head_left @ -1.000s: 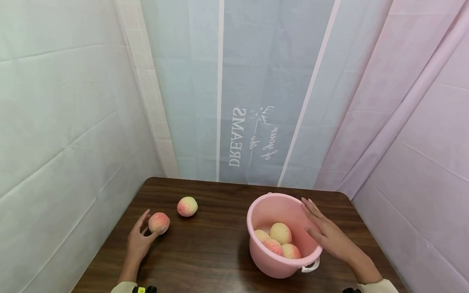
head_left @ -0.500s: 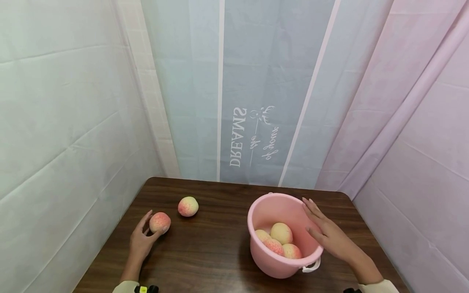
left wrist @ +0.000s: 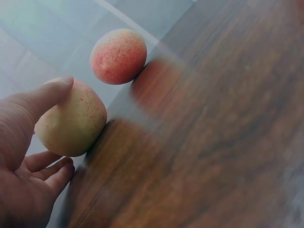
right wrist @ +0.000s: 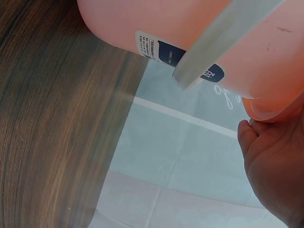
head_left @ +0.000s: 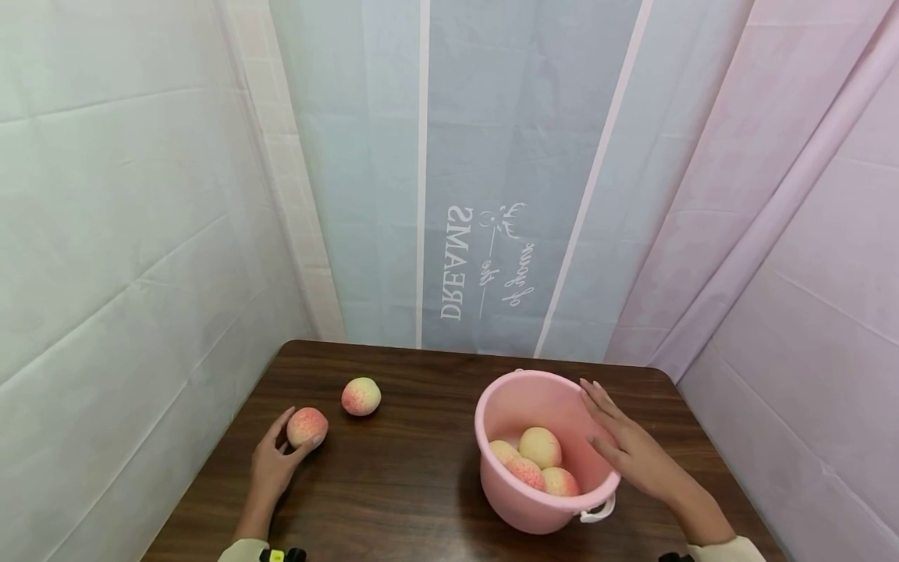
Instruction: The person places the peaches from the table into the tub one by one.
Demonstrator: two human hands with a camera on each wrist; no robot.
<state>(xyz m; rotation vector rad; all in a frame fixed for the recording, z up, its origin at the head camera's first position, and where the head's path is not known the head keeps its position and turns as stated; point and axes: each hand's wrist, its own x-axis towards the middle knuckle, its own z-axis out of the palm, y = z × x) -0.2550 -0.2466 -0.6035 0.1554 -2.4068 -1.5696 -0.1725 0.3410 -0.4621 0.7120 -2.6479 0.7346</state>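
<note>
My left hand (head_left: pixel 274 464) holds a pink-red peach (head_left: pixel 307 428) on the table, thumb on one side and fingers on the other. In the left wrist view, the thumb presses this peach (left wrist: pixel 73 123), whose near side looks yellowish. A second peach (head_left: pixel 361 396), yellow and pink, lies just behind it. My right hand (head_left: pixel 635 457) holds the right rim of a pink bucket (head_left: pixel 516 503), its thumb reaching inside over the edge. Fingertips (right wrist: pixel 244 135) meet the rim's underside in the right wrist view. Several peaches (head_left: pixel 539 448) lie inside the bucket.
A dark wooden table (head_left: pixel 400 484) carries everything. The bucket's white handle (head_left: pixel 597 512) hangs on its near right side. Light cloth walls (head_left: pixel 154 234) rise along the left, right and back, with a printed blue-grey panel (head_left: pixel 506 140) behind the table.
Almost nothing differs. Both hands keep their places on the peach and the bucket rim, while the whole head view drifts very slightly.
</note>
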